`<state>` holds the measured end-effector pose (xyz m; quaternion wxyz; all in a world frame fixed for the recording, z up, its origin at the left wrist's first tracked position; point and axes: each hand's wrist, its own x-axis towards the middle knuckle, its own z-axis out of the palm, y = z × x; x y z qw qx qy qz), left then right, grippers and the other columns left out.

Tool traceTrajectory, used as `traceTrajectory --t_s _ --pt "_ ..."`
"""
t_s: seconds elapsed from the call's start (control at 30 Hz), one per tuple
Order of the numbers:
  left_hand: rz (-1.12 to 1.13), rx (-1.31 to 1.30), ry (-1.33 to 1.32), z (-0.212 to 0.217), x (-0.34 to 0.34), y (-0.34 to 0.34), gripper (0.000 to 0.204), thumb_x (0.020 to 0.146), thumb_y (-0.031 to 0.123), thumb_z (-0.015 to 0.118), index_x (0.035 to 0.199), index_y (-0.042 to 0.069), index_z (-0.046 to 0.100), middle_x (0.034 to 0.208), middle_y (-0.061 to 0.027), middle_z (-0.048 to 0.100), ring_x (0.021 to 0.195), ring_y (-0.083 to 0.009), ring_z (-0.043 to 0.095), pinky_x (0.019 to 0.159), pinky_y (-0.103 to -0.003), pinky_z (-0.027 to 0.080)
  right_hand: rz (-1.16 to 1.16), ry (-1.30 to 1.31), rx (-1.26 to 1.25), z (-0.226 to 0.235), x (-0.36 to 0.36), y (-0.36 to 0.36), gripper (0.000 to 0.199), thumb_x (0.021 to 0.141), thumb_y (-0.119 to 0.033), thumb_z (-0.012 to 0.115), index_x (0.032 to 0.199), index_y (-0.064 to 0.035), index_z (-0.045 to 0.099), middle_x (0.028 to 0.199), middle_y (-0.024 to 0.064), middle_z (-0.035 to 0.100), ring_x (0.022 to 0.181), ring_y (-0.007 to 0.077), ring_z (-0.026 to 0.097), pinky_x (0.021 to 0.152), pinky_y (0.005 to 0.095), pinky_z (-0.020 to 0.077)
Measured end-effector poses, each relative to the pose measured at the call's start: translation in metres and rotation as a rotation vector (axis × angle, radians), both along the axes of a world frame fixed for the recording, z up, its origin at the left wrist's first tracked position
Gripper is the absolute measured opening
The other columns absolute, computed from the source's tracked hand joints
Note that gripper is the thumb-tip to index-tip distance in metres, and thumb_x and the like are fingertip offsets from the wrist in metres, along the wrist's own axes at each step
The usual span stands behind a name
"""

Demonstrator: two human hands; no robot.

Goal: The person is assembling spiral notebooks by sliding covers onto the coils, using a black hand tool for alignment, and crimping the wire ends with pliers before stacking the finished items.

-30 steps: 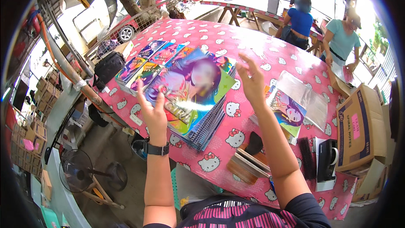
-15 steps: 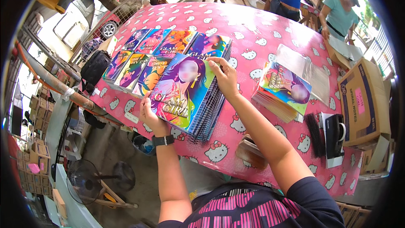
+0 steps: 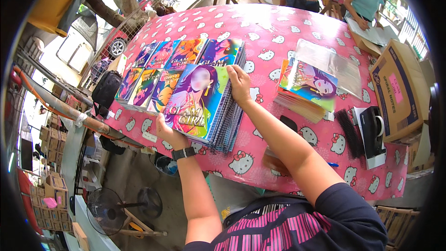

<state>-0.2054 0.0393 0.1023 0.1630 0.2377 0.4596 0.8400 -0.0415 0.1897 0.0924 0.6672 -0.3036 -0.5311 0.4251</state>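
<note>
A spiral notebook [image 3: 197, 102] with a colourful illustrated cover tops a tall stack near the table's front edge. My left hand [image 3: 168, 130] grips its lower left side, fingers partly hidden by the cover. At the upper right corner, my right hand [image 3: 240, 85] holds the edge, thumb toward the cover and the other fingers down the side. Dark spiral bindings [image 3: 225, 125] show along the stack's right side. Behind and to the left, more stacks of illustrated notebooks [image 3: 186, 53] stand close together in two rows.
To the right lie a pile of illustrated covers [image 3: 311, 86], clear plastic sleeves [image 3: 332, 65], a black tape dispenser [image 3: 371, 130] and dark binding coils [image 3: 348, 132]. A cardboard box [image 3: 402, 93] stands at the right edge. Two people work beyond the pink patterned table [image 3: 260, 23].
My right hand has gone from a fingertip pinch at the top notebook's corner to a fuller hold along its side. The notebook sits more squarely on the stack. The view has shifted slightly.
</note>
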Motion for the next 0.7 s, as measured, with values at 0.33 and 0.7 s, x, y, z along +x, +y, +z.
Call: traceTrajectory --t_s 0.33,0.7 --pt "0.053 -0.021 -0.042 -0.021 -0.012 0.005 0.045 0.097 0.033 0.038 0.105 -0.007 0.057 0.104 -0.0129 0.06 0.092 -0.0215 0.06 0.083 -0.036 0.049 -0.013 -0.023 -0.069 -0.002 -0.001 0.009 0.038 0.093 -0.035 0.05 0.083 -0.0003 0.058 0.063 0.0123 0.05 0.06 0.0149 0.046 0.059 0.0315 0.041" --pt "0.515 -0.12 0.312 0.036 -0.001 -0.052 0.036 0.09 0.013 0.051 0.121 -0.004 0.05 0.123 -0.0118 0.054 0.111 -0.0199 0.052 0.096 -0.033 0.038 -0.452 -1.303 0.047 0.01 0.302 0.078 0.034 0.08 -0.03 0.067 0.109 -0.0122 0.068 0.099 0.0149 0.068 0.096 0.031 0.062 0.087 0.0418 0.046"
